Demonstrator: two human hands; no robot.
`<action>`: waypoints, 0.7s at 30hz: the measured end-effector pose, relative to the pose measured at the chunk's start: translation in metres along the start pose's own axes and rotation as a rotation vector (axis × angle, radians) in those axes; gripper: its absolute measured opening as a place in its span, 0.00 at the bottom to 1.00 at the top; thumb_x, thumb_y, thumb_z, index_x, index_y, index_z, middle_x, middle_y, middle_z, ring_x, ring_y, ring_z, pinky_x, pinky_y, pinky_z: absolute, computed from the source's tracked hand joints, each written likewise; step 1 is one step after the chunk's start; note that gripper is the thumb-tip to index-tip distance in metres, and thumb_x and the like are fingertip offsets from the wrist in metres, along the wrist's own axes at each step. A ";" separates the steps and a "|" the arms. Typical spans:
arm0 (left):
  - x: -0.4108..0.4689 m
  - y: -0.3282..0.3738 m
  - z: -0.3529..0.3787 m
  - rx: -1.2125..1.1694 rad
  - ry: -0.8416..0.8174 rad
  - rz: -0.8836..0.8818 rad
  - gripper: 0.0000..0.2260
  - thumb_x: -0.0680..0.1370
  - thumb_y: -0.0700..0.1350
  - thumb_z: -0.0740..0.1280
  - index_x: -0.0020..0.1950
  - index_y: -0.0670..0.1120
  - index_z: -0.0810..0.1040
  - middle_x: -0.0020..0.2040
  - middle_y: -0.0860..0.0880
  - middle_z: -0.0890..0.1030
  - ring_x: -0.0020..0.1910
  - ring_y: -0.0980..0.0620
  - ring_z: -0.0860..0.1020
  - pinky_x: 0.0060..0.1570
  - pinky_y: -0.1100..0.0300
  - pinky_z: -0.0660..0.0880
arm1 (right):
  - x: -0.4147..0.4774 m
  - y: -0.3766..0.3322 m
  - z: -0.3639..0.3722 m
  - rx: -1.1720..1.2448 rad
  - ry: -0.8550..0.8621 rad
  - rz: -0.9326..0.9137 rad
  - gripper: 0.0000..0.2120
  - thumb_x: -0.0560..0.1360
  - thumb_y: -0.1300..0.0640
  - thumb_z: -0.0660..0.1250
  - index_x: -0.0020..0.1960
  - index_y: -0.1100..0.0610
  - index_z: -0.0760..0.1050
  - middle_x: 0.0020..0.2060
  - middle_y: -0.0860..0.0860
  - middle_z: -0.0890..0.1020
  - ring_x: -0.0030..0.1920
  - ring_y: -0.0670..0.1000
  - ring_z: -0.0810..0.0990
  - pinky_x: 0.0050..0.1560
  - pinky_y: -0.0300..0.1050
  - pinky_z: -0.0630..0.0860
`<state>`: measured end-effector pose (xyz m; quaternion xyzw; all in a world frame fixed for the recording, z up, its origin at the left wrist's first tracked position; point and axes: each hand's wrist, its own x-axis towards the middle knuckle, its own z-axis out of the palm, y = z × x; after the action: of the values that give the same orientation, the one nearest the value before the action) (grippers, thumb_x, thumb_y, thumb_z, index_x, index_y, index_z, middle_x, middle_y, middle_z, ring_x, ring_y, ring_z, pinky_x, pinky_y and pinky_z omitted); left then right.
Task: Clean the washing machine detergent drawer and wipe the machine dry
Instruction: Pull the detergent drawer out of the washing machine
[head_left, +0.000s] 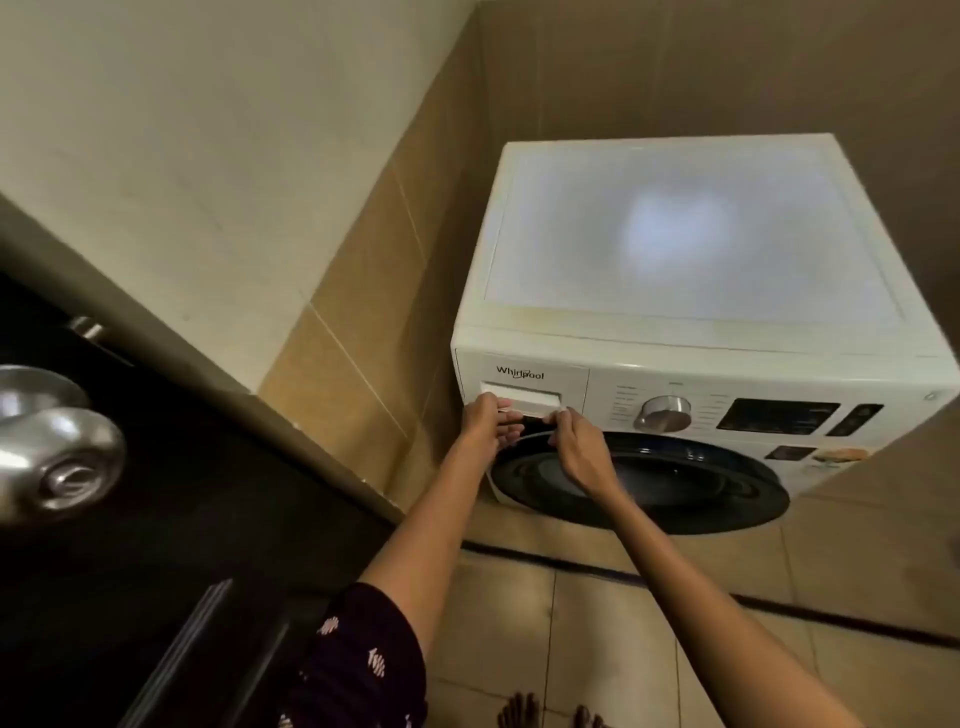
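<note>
The left hand (485, 422) grips the left end of the drawer (521, 397), thumb on top and fingers curled under its lower edge. The right hand (577, 447) pinches the right end of that edge, knuckles up and wrist bent down. Both arms reach forward, nearly straight, and the hands are close together with a dark gap showing between them under the drawer front

The drawer sits in the top left corner of the washer (691, 332) front, just below the brand name. Its long axis runs side to side across the panel and its face points toward the person. Whether it is pulled out at all cannot be told

Right of it are the dial (665, 413) and a dark display (778, 415), and below is the round porthole (675, 499). A patterned sleeve (363, 660) covers the left upper arm. At far left a metal knob (57, 441) sticks out from a dark door
</note>
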<state>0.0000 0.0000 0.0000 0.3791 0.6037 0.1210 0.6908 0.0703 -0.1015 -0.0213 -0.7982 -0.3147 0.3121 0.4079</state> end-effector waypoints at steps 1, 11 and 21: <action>0.005 -0.001 0.002 -0.019 0.001 0.000 0.15 0.80 0.39 0.51 0.62 0.36 0.71 0.38 0.43 0.76 0.34 0.48 0.74 0.33 0.61 0.72 | 0.003 0.004 0.002 0.026 0.003 0.010 0.18 0.82 0.56 0.47 0.50 0.61 0.75 0.40 0.55 0.77 0.44 0.54 0.75 0.47 0.48 0.69; 0.055 -0.002 0.019 -0.549 -0.106 -0.007 0.21 0.83 0.44 0.50 0.74 0.35 0.57 0.72 0.35 0.64 0.71 0.39 0.64 0.70 0.50 0.62 | 0.029 0.022 0.011 0.017 0.057 -0.015 0.19 0.82 0.56 0.47 0.57 0.63 0.75 0.41 0.54 0.76 0.43 0.53 0.75 0.42 0.42 0.65; 0.053 -0.026 0.020 -0.554 -0.127 0.107 0.30 0.76 0.62 0.59 0.67 0.39 0.67 0.52 0.41 0.77 0.50 0.47 0.78 0.46 0.57 0.80 | 0.023 0.007 0.003 -0.147 0.289 -0.320 0.15 0.81 0.54 0.52 0.51 0.59 0.77 0.44 0.54 0.76 0.45 0.53 0.75 0.43 0.49 0.74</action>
<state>0.0239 0.0080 -0.0569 0.2141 0.4822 0.2936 0.7971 0.0835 -0.0855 -0.0340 -0.8022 -0.3975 0.1022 0.4337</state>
